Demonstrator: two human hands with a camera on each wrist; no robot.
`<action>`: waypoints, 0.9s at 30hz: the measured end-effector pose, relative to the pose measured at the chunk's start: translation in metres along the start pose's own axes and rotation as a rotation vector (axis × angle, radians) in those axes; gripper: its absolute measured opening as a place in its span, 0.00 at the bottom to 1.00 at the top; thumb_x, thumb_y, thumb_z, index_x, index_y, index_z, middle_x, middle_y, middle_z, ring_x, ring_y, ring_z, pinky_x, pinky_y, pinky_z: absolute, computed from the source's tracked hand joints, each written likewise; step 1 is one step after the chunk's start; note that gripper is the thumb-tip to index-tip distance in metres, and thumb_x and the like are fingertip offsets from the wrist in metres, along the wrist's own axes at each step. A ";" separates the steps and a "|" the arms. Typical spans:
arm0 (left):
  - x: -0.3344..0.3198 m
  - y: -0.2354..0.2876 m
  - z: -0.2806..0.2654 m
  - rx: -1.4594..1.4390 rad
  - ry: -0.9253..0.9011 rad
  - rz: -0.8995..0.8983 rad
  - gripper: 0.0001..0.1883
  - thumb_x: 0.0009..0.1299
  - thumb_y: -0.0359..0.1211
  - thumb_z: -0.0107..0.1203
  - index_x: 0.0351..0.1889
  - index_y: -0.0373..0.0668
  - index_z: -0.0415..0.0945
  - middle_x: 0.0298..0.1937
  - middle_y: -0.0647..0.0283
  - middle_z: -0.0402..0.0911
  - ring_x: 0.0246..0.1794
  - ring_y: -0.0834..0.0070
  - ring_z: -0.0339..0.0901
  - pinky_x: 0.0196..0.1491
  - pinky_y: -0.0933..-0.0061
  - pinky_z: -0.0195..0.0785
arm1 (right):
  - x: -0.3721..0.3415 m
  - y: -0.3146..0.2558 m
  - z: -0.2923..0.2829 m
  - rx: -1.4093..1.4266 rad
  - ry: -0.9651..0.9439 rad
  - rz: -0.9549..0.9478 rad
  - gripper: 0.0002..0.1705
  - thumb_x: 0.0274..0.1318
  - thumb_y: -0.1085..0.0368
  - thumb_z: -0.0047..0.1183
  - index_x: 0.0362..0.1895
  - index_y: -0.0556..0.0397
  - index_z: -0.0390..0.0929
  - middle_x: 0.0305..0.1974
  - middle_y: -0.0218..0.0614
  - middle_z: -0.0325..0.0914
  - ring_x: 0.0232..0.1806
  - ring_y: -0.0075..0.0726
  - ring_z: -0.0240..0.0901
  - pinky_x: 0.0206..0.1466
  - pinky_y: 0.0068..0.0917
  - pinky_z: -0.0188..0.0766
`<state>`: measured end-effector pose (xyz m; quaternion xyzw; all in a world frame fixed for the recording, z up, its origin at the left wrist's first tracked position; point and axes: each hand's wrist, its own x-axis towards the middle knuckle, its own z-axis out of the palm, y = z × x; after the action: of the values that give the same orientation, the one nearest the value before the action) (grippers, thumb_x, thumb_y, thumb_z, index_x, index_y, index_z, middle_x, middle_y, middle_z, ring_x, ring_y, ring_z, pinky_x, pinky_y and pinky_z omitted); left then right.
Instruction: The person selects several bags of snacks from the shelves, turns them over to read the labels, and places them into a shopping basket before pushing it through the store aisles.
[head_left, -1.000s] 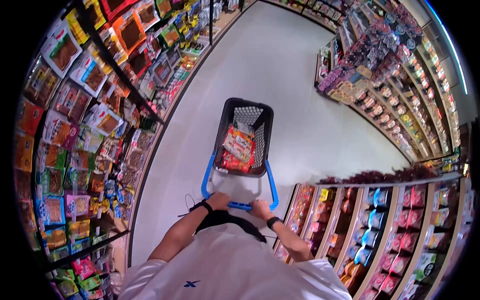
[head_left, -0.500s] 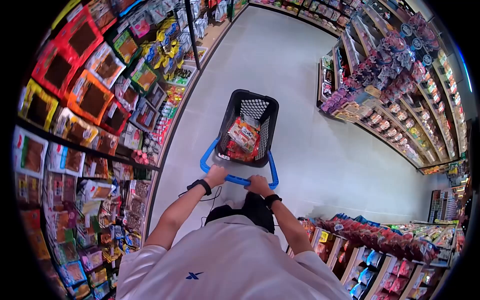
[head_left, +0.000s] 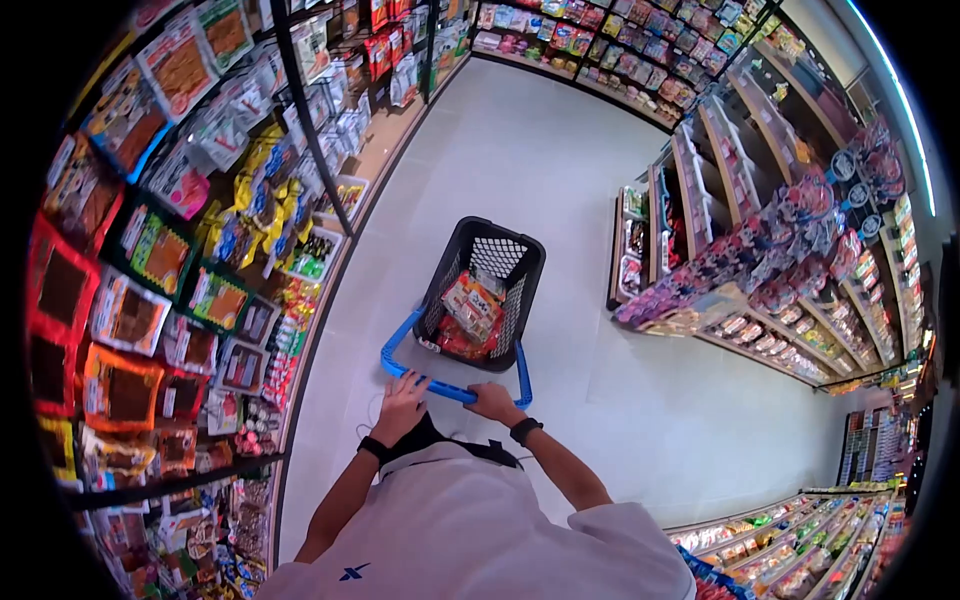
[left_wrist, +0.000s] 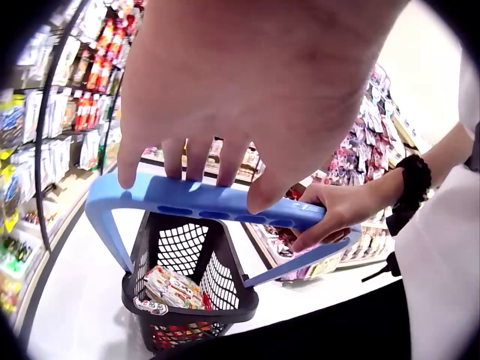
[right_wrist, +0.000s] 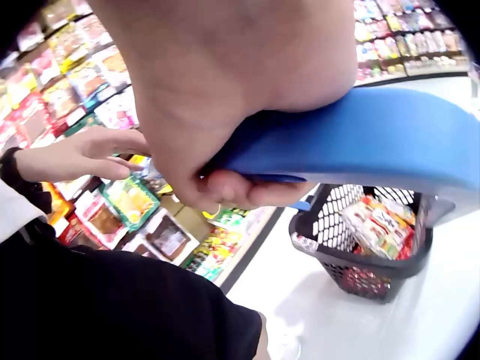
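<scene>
A black basket (head_left: pixel 482 290) with mesh walls stands on the floor, holding red and white snack packs (head_left: pixel 472 308). Its blue handle (head_left: pixel 449 390) tilts toward the body. My right hand (head_left: pixel 494 402) grips the handle's right part; in the right wrist view its fingers (right_wrist: pixel 247 191) curl under the bar. The left hand (head_left: pixel 400 408) lies at the handle's left part with its fingers extended. In the left wrist view, fingertips (left_wrist: pixel 199 161) of that hand rest on or just above the blue bar (left_wrist: pixel 202 201), not wrapped round it; exact contact is hard to tell.
Shelves of hanging snack packs (head_left: pixel 150 250) line the left side. A shelf unit (head_left: pixel 700 210) with purple packs stands at the right, and a low shelf (head_left: pixel 790 540) at the lower right. Wall shelves (head_left: pixel 610 50) close the far end. Pale floor (head_left: pixel 570 420) runs between them.
The shelves have shifted in the head view as the basket and I moved along the aisle. My left hand has loosened its grip on the handle and its fingers have straightened.
</scene>
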<state>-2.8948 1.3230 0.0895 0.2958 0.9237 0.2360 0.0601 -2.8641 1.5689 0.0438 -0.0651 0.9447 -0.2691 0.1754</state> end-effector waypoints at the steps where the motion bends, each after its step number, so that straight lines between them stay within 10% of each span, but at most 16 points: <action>1: 0.032 -0.008 0.007 0.005 -0.030 0.002 0.23 0.58 0.34 0.56 0.54 0.49 0.72 0.58 0.61 0.70 0.63 0.66 0.63 0.65 0.45 0.47 | 0.016 0.014 -0.014 0.001 -0.008 0.016 0.17 0.44 0.51 0.57 0.33 0.48 0.81 0.29 0.45 0.79 0.34 0.53 0.76 0.39 0.46 0.72; 7: 0.235 -0.074 0.026 -0.117 -0.281 0.196 0.22 0.53 0.34 0.60 0.49 0.47 0.74 0.45 0.62 0.78 0.51 0.63 0.72 0.53 0.61 0.65 | 0.129 0.099 -0.079 -0.025 0.092 0.167 0.17 0.45 0.50 0.58 0.39 0.41 0.78 0.30 0.41 0.79 0.36 0.52 0.76 0.38 0.47 0.71; 11: 0.372 -0.086 -0.010 -0.001 -0.220 0.464 0.21 0.54 0.39 0.60 0.47 0.48 0.75 0.42 0.61 0.79 0.49 0.64 0.74 0.49 0.57 0.65 | 0.194 0.124 -0.163 -0.043 0.158 0.235 0.15 0.47 0.50 0.57 0.37 0.41 0.78 0.28 0.40 0.79 0.34 0.50 0.77 0.36 0.46 0.71; 16: 0.550 -0.130 -0.004 0.142 -0.565 0.478 0.15 0.54 0.43 0.58 0.34 0.45 0.79 0.31 0.58 0.80 0.36 0.60 0.79 0.37 0.55 0.70 | 0.289 0.157 -0.262 -0.131 0.221 0.251 0.16 0.44 0.47 0.57 0.29 0.43 0.79 0.22 0.35 0.78 0.26 0.45 0.77 0.30 0.41 0.71; 24: 0.768 -0.159 0.032 0.059 -0.226 0.529 0.10 0.54 0.41 0.56 0.30 0.49 0.81 0.26 0.56 0.80 0.30 0.57 0.79 0.32 0.56 0.70 | 0.455 0.298 -0.345 -0.191 0.376 0.220 0.14 0.45 0.49 0.55 0.26 0.44 0.79 0.19 0.38 0.77 0.22 0.48 0.76 0.25 0.42 0.70; 27: 0.874 -0.170 0.072 0.072 -0.356 0.450 0.10 0.51 0.40 0.58 0.30 0.49 0.81 0.26 0.56 0.81 0.31 0.56 0.79 0.34 0.55 0.71 | 0.514 0.344 -0.379 -0.073 0.322 0.372 0.14 0.45 0.49 0.55 0.30 0.43 0.81 0.24 0.43 0.78 0.30 0.50 0.77 0.34 0.46 0.72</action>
<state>-3.6796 1.7334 -0.0293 0.5321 0.8175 0.1550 0.1568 -3.4909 1.9327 0.0092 0.1474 0.9653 -0.2050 0.0668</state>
